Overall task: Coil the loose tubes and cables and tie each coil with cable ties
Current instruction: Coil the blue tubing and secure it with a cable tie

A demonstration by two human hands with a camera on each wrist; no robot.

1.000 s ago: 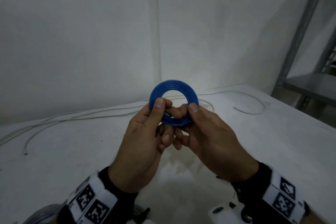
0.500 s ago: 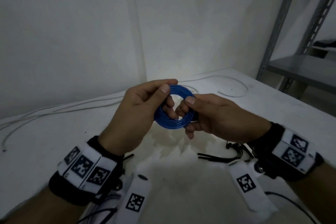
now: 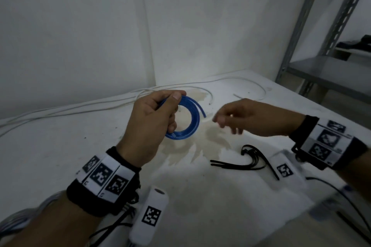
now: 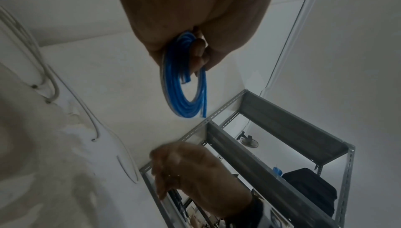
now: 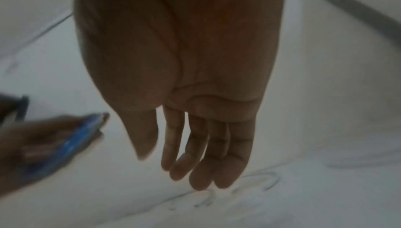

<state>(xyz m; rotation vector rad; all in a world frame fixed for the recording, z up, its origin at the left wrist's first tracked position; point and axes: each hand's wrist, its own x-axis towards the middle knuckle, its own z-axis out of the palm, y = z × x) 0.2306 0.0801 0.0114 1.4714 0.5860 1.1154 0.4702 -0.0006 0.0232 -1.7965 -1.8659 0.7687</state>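
Holding the coil, head view: the left hand (image 3: pixel 149 121) pinches the blue tube coil (image 3: pixel 187 120) between thumb and curled fingers, raised above the white table (image 3: pixel 60 146); one cut end springs free at the coil's upper right.
Free hand, head view: the right hand (image 3: pixel 247 119) hangs apart from the coil, blurred, its fingers loose and holding nothing.
Ties, head view: the black cable ties (image 3: pixel 247 161) lie in a bunch on the table, near and below the right hand; I judge fetching one to be the step in hand.
Loose work, head view: white tubes (image 3: pixel 84 107) trail uncoiled along the wall edge of the table.
Grip, left wrist view: the turns of the coil (image 4: pixel 184 84) lie stacked and hang below the fingers (image 4: pixel 198 56); both cut ends show, one near the fingers, one at the bottom.
Advice, left wrist view: keep the pinch firm across every turn, since a springy tube will likely unwind if it loosens; the tie is best placed where it catches the loose end.
Right hand, right wrist view: the palm (image 5: pixel 195 60) is spread with straight, relaxed fingers (image 5: pixel 199 154), empty.
Advice, right wrist view: lift a single tie by its tail, not the bunch, so the threading needs only this hand.
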